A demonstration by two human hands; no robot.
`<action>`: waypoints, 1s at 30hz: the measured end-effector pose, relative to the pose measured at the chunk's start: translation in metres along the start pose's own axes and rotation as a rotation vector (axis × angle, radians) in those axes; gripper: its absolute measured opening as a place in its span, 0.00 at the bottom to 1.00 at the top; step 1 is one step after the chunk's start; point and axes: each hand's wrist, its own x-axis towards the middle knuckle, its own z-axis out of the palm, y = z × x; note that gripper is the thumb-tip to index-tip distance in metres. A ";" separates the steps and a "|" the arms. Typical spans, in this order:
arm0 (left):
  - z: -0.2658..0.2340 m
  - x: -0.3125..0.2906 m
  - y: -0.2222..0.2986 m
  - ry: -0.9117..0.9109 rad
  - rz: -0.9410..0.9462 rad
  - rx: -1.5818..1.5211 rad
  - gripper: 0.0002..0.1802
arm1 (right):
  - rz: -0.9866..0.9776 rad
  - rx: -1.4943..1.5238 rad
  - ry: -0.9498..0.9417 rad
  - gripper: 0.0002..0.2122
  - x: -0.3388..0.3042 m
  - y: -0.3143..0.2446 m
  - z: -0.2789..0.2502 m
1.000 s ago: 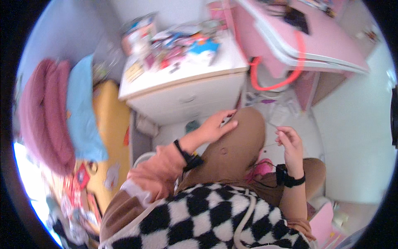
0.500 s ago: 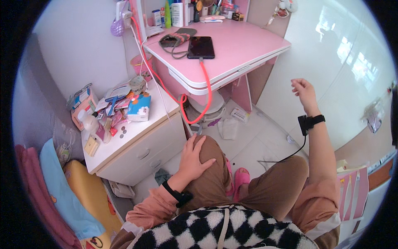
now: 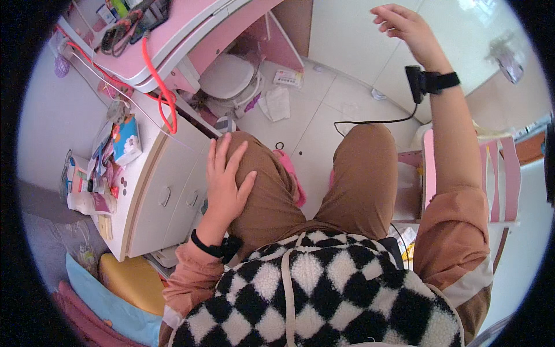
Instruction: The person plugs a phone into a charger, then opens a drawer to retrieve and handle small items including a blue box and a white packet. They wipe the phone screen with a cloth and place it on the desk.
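My left hand (image 3: 226, 184) lies on my left knee (image 3: 263, 188), its fingers spread over the brown trousers. Up at the right, my right hand (image 3: 406, 33) is raised in the air in front of a pale glossy panel (image 3: 352, 49), touching nothing. Its fingers are loosely bent and apart, with nothing in them. A black strap (image 3: 442, 82) with a small box circles my right wrist, and a thin black cord (image 3: 381, 122) hangs from it. Another black strap (image 3: 207, 247) sits on my left wrist.
At upper left, a red cable (image 3: 163, 92) droops from the pink desk (image 3: 199, 37). A white cabinet (image 3: 165, 168) bears a blue tissue pack (image 3: 128, 141) and a white bottle (image 3: 92, 202). A white-lidded bin (image 3: 228, 75) stands under the desk; a pink chair (image 3: 428, 165) is at right.
The view has tilted down and turned right, so the desk and cabinet shift left. My right hand is higher in the picture, its fingers somewhat straighter. My left hand stays on the knee.
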 end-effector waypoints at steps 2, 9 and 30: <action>-0.005 0.006 0.005 -0.096 0.047 0.066 0.26 | 0.015 0.070 0.027 0.14 0.009 0.003 0.002; 0.016 0.051 0.008 -0.237 -0.056 0.193 0.21 | -0.047 0.377 -0.020 0.13 0.064 0.082 0.062; 0.112 0.285 -0.038 -0.848 -0.572 -0.093 0.27 | 0.198 -0.132 -0.239 0.12 0.163 0.345 0.180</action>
